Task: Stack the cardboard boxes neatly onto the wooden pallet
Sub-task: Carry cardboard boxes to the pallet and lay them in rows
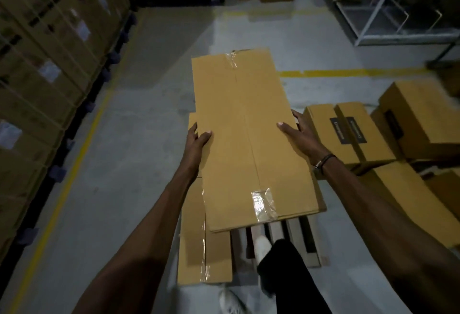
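From the head camera, both hands hold a long box (251,137) by its two long sides, over the pallet (286,236). The left hand (196,139) clasps the left edge: its thumb lies across the top face, and the other fingers curl down round the side, their tips out of sight. The right hand (296,132) takes the right edge likewise, thumb laid flat on the top and fingers wrapped over the side; a dark band (326,160) circles that wrist. The box runs lengthwise from near to far, with a taped seam down its middle and clear tape at both ends. Whether it rests on anything or hangs clear cannot be told. Under its left side lies a second box (199,239), also lengthwise, its near end reaching closer to the person. The pallet's slats show just beyond the near end of the held box, beside a dark trouser leg (291,271) and a white shoe (262,244). To the right, more boxes (368,134) sit piled on the floor. A wall of strapped cartons (49,65) lines the left, behind a yellow line (74,159). A metal rack (388,7) stands far right.
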